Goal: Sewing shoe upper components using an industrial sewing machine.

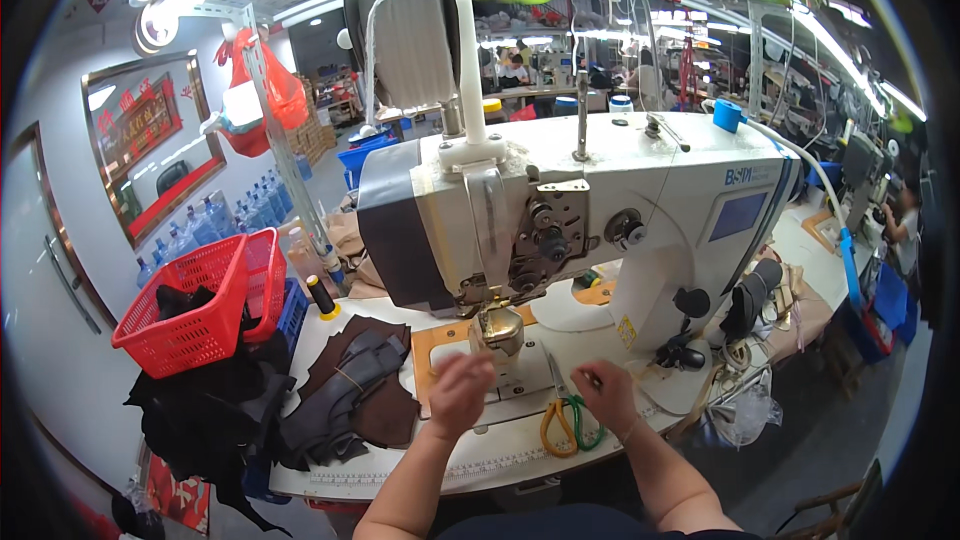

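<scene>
A large white sewing machine (pixel 560 180) stands in front of me, a brass-coloured part (pixel 497 330) around its needle area. My left hand (pixel 462 392) is raised just in front of that part, its fingers bent and blurred, so whether they hold anything is unclear. To the right, my right hand (pixel 606 395) is closed, thumb and fingers together; a small dark spot shows at the fingertips, too small to name. Between the hands lies a pair of scissors (pixel 560 425) with one orange and one green handle, blades pointing away. Dark cut pieces (pixel 350 390) lie stacked on the left, some banded together.
Red plastic baskets (pixel 190 310) stand at the left above black material (pixel 200 410). A black thread cone (pixel 322 295) sits at the table's left side. A big white spool (pixel 405 35) tops the machine. Scraps and a clear bag (pixel 745 410) crowd the right. People work far behind.
</scene>
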Tool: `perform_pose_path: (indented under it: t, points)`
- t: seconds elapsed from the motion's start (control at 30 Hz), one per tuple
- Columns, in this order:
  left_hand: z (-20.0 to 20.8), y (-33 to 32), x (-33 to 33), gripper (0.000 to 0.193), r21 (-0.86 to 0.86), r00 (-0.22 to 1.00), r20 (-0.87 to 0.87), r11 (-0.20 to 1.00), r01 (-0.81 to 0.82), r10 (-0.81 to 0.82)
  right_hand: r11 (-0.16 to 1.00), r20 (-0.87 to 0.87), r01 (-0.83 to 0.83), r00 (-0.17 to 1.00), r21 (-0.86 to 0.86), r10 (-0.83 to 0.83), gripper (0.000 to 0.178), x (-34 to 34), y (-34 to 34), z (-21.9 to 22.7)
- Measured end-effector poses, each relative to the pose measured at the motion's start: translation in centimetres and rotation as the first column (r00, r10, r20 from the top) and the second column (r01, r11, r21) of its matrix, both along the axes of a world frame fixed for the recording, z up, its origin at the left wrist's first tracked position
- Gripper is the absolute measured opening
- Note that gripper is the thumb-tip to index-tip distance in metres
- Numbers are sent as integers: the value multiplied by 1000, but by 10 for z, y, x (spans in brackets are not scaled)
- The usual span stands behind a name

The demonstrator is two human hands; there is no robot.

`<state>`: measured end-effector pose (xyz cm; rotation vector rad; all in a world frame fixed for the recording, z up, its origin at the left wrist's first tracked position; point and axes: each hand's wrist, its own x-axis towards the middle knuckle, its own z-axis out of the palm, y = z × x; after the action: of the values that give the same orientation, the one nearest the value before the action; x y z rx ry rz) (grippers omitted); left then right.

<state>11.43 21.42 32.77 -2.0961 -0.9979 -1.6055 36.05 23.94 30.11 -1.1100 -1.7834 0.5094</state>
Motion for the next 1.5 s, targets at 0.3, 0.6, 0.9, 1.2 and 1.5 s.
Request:
perform_pose_path:
  t: [0.3,0.6,0.9,1.2,1.5]
  points:
    - [-74,-94,42,8,-790,809,474,238,565,-347,691,-573,-631,730,-354,373,14,-65,1,60]
    - [5,-5,17,40,-445,482,875,318,837,-44,562,-290,-383,924,-733,251,15,63,-127,-69]
    - [-48,-42,45,35,-648,813,-85,652,393,-575,836,283,81,955,-543,91,16,90,-142,-81]
    - [-69,-85,72,34,-874,569,-257,439,208,-781,740,-505,-594,765,-315,399,16,-45,-29,41]
    - [50,-38,10,21,-195,943,-321,981,19,-82,555,-399,-659,751,-508,526,20,34,-92,-2]
